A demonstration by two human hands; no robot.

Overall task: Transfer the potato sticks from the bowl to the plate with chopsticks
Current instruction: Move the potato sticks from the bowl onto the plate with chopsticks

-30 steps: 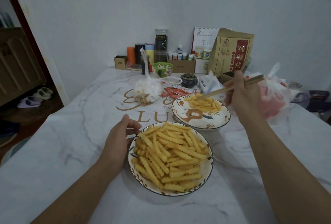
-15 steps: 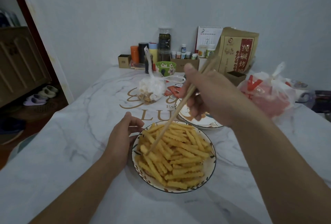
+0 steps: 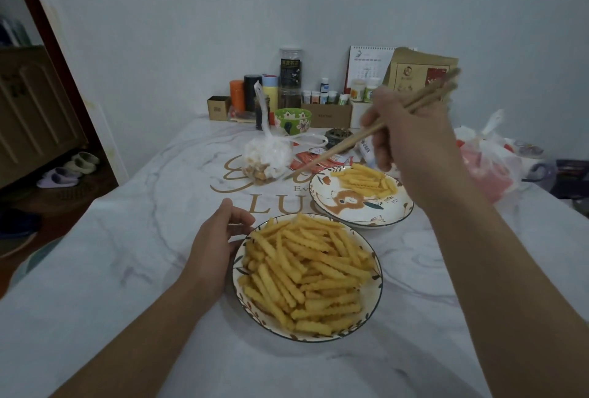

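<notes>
Since half a second ago, I'm lifting my right hand (image 3: 411,136), pinching empty chopsticks (image 3: 357,139), off the bowl (image 3: 377,283) of sticks (image 3: 306,270). Left hand (image 3: 216,248) is cupping its rim. Plate (image 3: 360,216) sits beyond; a loose pinch is risking drops.

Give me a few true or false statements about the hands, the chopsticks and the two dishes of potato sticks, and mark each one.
1. The right hand holds the chopsticks. True.
2. The chopsticks' tips are dipped into the bowl. False: they hang in the air beyond the plate's left rim, carrying no stick that shows.
3. The left hand rests beside the bowl's left rim. True.
4. The plate holds more potato sticks than the bowl. False: the bowl is heaped, while the plate has a small pile at its far side.
5. The plate lies beyond the bowl, to its right. True.
</notes>
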